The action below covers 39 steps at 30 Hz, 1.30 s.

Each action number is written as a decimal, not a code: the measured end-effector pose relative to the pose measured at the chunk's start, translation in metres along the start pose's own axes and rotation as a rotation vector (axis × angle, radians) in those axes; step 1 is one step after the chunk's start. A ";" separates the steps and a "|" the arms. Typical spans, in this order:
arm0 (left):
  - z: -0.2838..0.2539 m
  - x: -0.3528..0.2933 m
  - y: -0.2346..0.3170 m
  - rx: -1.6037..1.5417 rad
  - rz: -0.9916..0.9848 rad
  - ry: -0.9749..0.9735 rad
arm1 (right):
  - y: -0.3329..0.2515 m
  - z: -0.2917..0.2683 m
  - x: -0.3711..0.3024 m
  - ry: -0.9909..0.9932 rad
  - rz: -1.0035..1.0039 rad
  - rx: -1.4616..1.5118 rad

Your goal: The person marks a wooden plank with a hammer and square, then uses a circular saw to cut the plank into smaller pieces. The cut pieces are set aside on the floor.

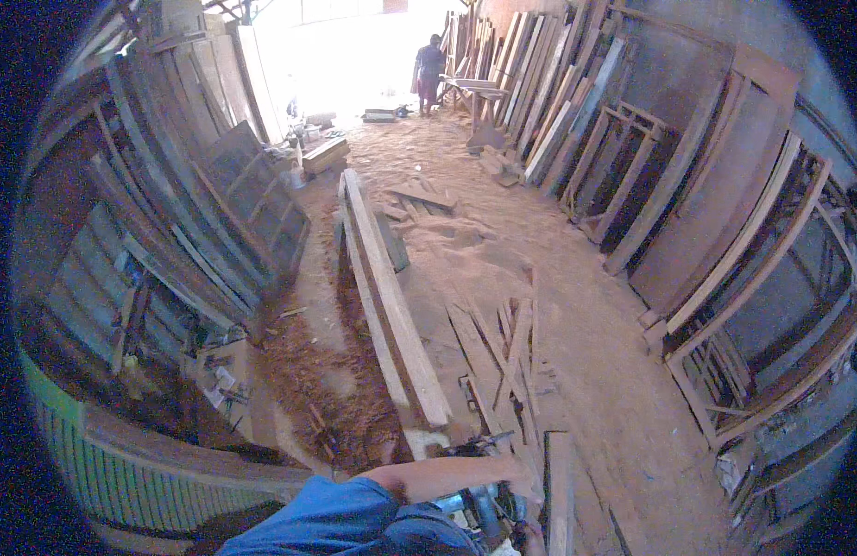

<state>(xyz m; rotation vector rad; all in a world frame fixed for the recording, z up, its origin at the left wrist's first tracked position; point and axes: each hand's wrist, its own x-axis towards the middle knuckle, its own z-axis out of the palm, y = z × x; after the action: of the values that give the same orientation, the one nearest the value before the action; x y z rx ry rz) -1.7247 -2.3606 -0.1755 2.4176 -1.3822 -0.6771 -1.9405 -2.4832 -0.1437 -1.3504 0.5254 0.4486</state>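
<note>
My left forearm, below a blue sleeve, reaches across the lower middle of the head view. My left hand [526,480] is bent down beside a narrow wooden board [559,491]; its fingers are blurred and hidden. Under the forearm sits a teal and silver machine, seemingly a power tool [486,508], partly covered by the arm. Only a small part of my right hand [532,539] shows at the lower edge, close to the tool and the board. Whether either hand grips something is not visible.
Two long pale beams [391,306] lie ahead, with loose wood strips [503,357] to their right. Sawdust [466,236] covers much of the floor. Planks [549,83] and frames [623,167] lean along the right wall, more boards on the left. A person [428,72] stands far off.
</note>
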 end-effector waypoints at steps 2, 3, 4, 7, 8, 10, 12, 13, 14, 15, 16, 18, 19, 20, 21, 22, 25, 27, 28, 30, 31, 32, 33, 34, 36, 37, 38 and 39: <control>0.000 0.001 0.001 0.004 0.001 -0.004 | 0.007 -0.001 0.002 0.017 -0.034 0.015; 0.000 0.001 0.001 0.006 0.001 -0.003 | 0.009 -0.001 0.003 0.004 -0.051 0.031; 0.000 0.001 0.002 0.008 0.005 -0.008 | 0.011 -0.001 0.003 -0.010 -0.068 0.046; 0.001 0.002 0.003 0.008 0.001 -0.011 | 0.009 0.000 0.002 -0.019 -0.057 0.028; 0.001 0.002 0.003 0.012 0.002 -0.010 | 0.007 0.001 0.002 -0.018 -0.043 0.011; 0.002 0.002 0.003 0.011 0.003 -0.012 | 0.002 0.004 -0.001 -0.017 -0.063 0.015; 0.002 0.002 0.002 0.012 0.004 -0.010 | -0.004 0.008 -0.004 -0.013 -0.073 0.014; 0.003 0.002 0.003 0.010 0.003 -0.012 | -0.008 0.010 -0.007 -0.008 -0.074 0.011; 0.003 0.002 0.002 0.013 0.001 -0.013 | -0.012 0.012 -0.009 -0.006 -0.074 0.009; 0.003 0.001 0.003 0.014 0.002 -0.014 | -0.015 0.013 -0.011 -0.012 -0.104 -0.015; 0.003 0.001 0.002 0.015 0.001 -0.014 | -0.019 0.013 -0.013 -0.019 -0.134 -0.040; 0.004 0.001 0.001 0.010 -0.001 -0.013 | -0.023 0.013 -0.014 -0.014 -0.146 -0.075; 0.004 0.001 0.002 0.002 -0.002 -0.014 | -0.024 0.012 -0.013 -0.001 -0.127 -0.085; 0.005 0.001 0.001 0.003 -0.004 -0.014 | -0.023 0.012 -0.012 0.014 -0.108 -0.095; 0.006 0.001 0.001 0.006 -0.004 -0.016 | -0.021 0.011 -0.010 0.002 -0.107 -0.077; 0.007 0.000 0.000 0.004 -0.004 -0.015 | -0.018 0.010 -0.008 -0.008 -0.105 -0.058; 0.008 -0.002 -0.002 0.005 -0.008 -0.016 | -0.003 0.007 0.000 -0.034 -0.048 0.006; 0.009 -0.004 -0.004 0.007 -0.009 -0.018 | 0.008 0.003 0.004 -0.037 -0.017 0.028; 0.009 -0.005 -0.005 0.009 -0.013 -0.020 | 0.013 0.002 0.006 -0.032 -0.014 0.028; 0.010 -0.006 -0.006 0.012 -0.015 -0.021 | 0.022 -0.001 0.009 -0.035 -0.006 0.030; 0.010 -0.007 -0.007 0.014 -0.014 -0.024 | 0.025 -0.002 0.011 -0.042 -0.001 0.032; 0.010 -0.007 -0.007 0.016 -0.014 -0.023 | 0.029 -0.004 0.012 -0.050 0.003 0.033; 0.010 -0.007 -0.008 0.018 -0.017 -0.023 | 0.032 -0.005 0.014 -0.057 0.008 0.034; 0.010 -0.007 -0.007 0.017 -0.019 -0.025 | 0.034 -0.006 0.016 -0.065 0.013 0.035; 0.011 -0.007 -0.008 0.023 -0.016 -0.026 | 0.039 -0.009 0.020 -0.074 0.020 0.044; 0.012 -0.006 -0.008 0.028 -0.017 -0.028 | 0.042 -0.009 0.020 -0.075 0.022 0.052; 0.012 -0.006 -0.007 0.027 -0.023 -0.028 | 0.044 -0.010 0.021 -0.076 0.025 0.060; 0.013 -0.005 -0.007 0.029 -0.024 -0.029 | 0.045 -0.010 0.021 -0.086 0.010 0.060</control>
<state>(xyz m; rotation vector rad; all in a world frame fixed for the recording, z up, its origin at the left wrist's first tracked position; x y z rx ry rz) -1.7284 -2.3530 -0.1882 2.4599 -1.3851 -0.7053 -1.9507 -2.4858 -0.1936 -1.2660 0.4710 0.4938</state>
